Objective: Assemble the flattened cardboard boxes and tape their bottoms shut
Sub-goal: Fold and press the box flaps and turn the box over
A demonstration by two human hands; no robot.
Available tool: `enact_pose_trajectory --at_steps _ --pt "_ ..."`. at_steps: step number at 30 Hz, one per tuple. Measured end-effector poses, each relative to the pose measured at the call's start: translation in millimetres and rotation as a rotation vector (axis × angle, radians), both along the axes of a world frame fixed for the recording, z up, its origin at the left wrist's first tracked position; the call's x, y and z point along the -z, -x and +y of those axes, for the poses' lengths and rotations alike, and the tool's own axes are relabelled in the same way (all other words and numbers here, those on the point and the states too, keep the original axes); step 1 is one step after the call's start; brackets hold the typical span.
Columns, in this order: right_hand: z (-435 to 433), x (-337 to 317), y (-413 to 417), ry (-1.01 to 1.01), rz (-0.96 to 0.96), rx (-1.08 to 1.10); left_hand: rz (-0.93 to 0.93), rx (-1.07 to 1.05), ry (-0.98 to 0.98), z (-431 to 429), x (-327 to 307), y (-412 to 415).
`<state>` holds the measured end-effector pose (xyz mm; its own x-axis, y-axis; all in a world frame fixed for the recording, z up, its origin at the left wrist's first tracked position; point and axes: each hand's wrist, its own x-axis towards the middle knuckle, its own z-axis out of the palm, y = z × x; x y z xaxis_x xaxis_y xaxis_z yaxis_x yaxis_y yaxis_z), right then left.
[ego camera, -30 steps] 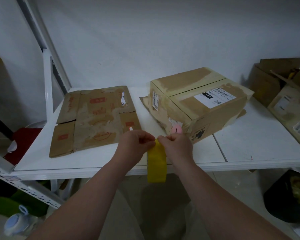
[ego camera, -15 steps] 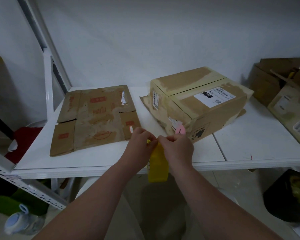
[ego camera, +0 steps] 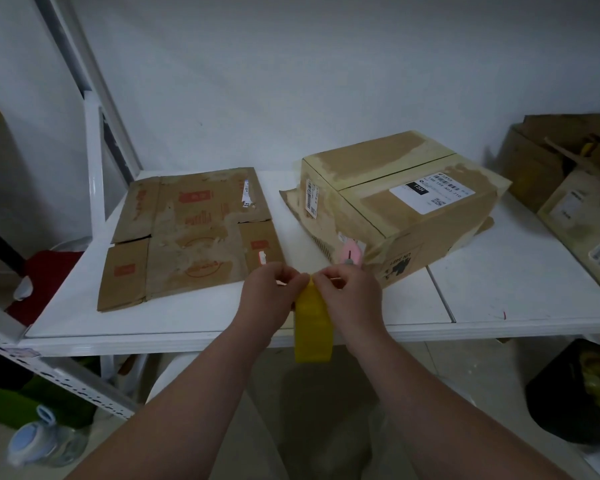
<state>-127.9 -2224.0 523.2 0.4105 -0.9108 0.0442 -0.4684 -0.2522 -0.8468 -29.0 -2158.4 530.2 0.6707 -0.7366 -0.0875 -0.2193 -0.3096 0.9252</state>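
Bare forearms, broad and smooth, narrowing at the wrists into left hand (ego camera: 270,301) and right hand (ego camera: 352,299); rounded knuckles.

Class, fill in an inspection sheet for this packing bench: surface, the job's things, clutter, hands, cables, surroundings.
Surface: white table, with boxes resting on it.
Job's things: flattened box lies flat at the left; assembled box stands at the right, shipping label up; yellow tape hangs down past the front edge.
Clutter: small pink object against the assembled box; what it is cannot be told.
Hands: left hand and right hand both pinch the top of the yellow tape.
Cables: nothing seen.
Surroundings: white wall behind; more cardboard boxes at the far right; water bottle low at the left; black bag low at the right.
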Motion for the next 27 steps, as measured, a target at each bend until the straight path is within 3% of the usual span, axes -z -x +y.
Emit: enact_pose_trajectory --at_steps 3,6,9,13,15,23,25,27 --pt "-1.0 -3.3 -6.0 -0.019 -0.009 -0.008 0.102 -0.059 0.011 -0.2 0.0 -3.3" --pt "-6.1 -6.9 -17.6 -0.121 -0.108 -0.036 0.031 -0.124 -0.021 -1.5 -9.4 -19.8" --pt "-14.8 -3.3 -31.7 -0.335 -0.148 -0.071 -0.254 -0.156 -0.065 -1.7 -23.1 -42.1" --pt "-19.3 7.3 -48.0 -0.465 0.083 -0.204 -0.640 -0.049 -0.225 -9.0 -22.4 -56.3" --pt "-19.4 14.0 -52.8 -0.469 0.172 -0.279 -0.717 0.053 -0.327 -13.8 -11.5 -57.8" --pt "-31.3 37.8 -41.1 -0.108 0.487 -0.366 -0.729 0.242 -0.512 -21.4 22.3 -50.8" --pt "-33.6 23.8 -34.6 0.088 0.583 -0.351 -0.721 0.211 -0.494 -26.0 20.1 -48.8" --pt "-35.6 -0.4 -25.9 0.315 0.549 -0.356 -0.701 0.159 -0.418 -32.0 14.2 -44.1"
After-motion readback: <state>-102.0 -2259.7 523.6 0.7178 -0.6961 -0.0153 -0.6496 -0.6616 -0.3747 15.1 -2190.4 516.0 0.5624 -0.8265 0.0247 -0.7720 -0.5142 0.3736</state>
